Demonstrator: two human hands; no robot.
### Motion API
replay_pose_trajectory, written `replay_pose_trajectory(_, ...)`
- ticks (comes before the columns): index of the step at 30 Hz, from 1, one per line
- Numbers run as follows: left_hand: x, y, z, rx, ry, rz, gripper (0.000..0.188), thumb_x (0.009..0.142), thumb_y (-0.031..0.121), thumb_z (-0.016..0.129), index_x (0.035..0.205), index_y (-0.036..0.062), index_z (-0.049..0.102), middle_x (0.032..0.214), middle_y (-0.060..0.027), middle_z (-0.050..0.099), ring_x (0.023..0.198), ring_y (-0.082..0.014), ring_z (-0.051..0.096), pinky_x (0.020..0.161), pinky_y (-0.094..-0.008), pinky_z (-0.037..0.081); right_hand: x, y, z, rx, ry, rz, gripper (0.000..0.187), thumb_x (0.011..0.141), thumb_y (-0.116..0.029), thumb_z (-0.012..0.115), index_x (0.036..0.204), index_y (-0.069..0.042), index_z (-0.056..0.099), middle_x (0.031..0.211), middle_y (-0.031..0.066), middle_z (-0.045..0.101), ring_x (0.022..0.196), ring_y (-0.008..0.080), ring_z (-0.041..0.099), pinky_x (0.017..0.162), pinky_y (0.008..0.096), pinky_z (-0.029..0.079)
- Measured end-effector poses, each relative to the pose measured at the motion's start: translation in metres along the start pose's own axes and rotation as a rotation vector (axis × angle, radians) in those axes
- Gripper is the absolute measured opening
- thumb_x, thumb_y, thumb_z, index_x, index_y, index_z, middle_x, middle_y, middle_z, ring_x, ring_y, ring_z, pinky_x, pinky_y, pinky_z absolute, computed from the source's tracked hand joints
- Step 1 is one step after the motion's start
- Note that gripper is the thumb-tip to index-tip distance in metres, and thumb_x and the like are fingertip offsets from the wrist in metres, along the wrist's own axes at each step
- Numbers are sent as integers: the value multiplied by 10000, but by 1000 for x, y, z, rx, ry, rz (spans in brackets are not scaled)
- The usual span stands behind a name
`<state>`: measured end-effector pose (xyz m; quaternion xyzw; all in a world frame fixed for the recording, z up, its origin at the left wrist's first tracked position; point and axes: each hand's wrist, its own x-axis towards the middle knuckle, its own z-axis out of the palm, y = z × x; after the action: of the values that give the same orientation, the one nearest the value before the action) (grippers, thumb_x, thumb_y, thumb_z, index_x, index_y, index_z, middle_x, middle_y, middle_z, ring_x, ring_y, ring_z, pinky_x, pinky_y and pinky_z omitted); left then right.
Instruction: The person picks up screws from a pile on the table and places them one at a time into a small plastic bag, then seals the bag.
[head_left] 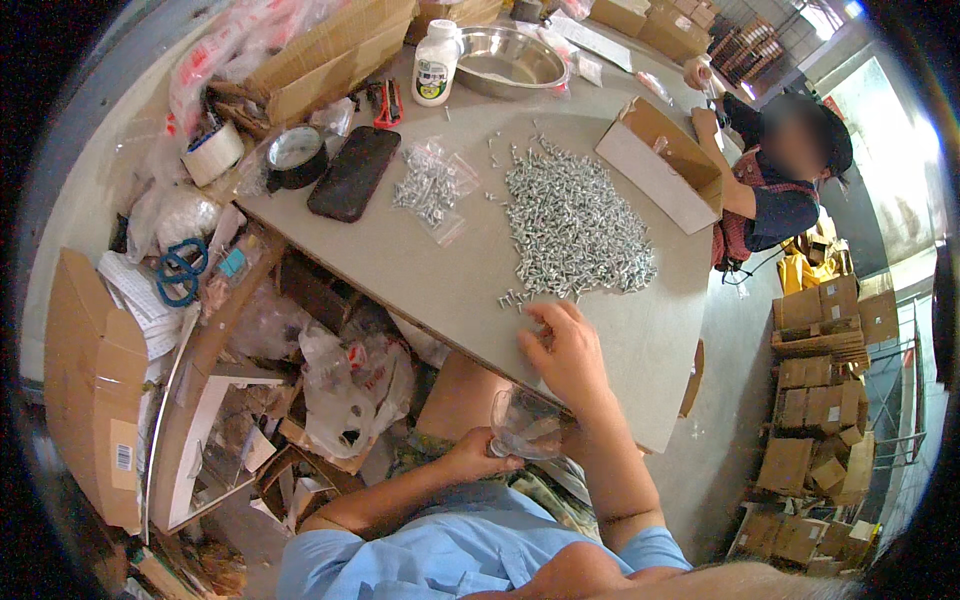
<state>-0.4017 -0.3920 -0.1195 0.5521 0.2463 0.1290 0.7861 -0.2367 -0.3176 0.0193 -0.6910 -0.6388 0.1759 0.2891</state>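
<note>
A broad heap of small silver screws (575,215) covers the middle of the grey table (420,280). At the heap's near edge is my right hand (570,352), its fingers bent and the thumb apart from them; I see no screw between them. Below the table edge, my left hand (482,455) grips a clear plastic bag (525,425), whose mouth stands partly spread beneath my right forearm. What lies inside the bag is hard to make out. Left of the heap lies a clear zip bag of screws (432,188).
Past the zip bag lie a black phone (355,172), tape rolls (297,157), a white bottle (436,62) and a metal bowl (510,62). An open cardboard box (660,165) stands right of the heap. A co-worker (770,180) sits at the far right. Blue-handled scissors (180,272) lie left.
</note>
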Motion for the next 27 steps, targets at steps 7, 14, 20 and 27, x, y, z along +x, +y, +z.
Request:
replay_pose_trajectory(7, -1, 5, 0, 36, 29, 0, 377, 776, 237, 748, 1033, -2, 611, 925, -52, 651, 839, -121, 585, 767, -295, 478, 19, 5, 24, -114, 159, -33, 167, 779, -161, 638, 908, -58, 615, 892, 140, 569, 816, 353, 583, 709, 435, 484)
replay_pose_trajectory(14, -2, 8, 0, -5, 5, -6, 349, 777, 217, 740, 1016, -1, 610, 903, -44, 649, 830, -124, 583, 770, -294, 473, 4, 6, 15, -138, 147, -30, 123, 764, -127, 655, 856, -47, 663, 842, 131, 608, 722, 299, 607, 667, 371, 485)
replay_pose_trajectory(20, 1, -7, 0, 96, 29, 38, 368, 744, 232, 747, 1019, 22, 620, 886, -74, 670, 822, -156, 614, 757, -316, 485, -34, 10, -13, -24, -128, -18, 115, 760, -135, 665, 842, -55, 672, 811, 126, 620, 709, 298, 614, 651, 366, 497)
replay_pose_trajectory(27, 9, -25, 0, 324, 168, 145, 336, 721, 219, 740, 977, 28, 634, 845, -109, 665, 775, -175, 625, 687, -334, 487, -59, 16, -33, 179, -394, -27, 99, 763, -140, 664, 825, -63, 665, 793, 115, 623, 709, 285, 622, 651, 351, 509)
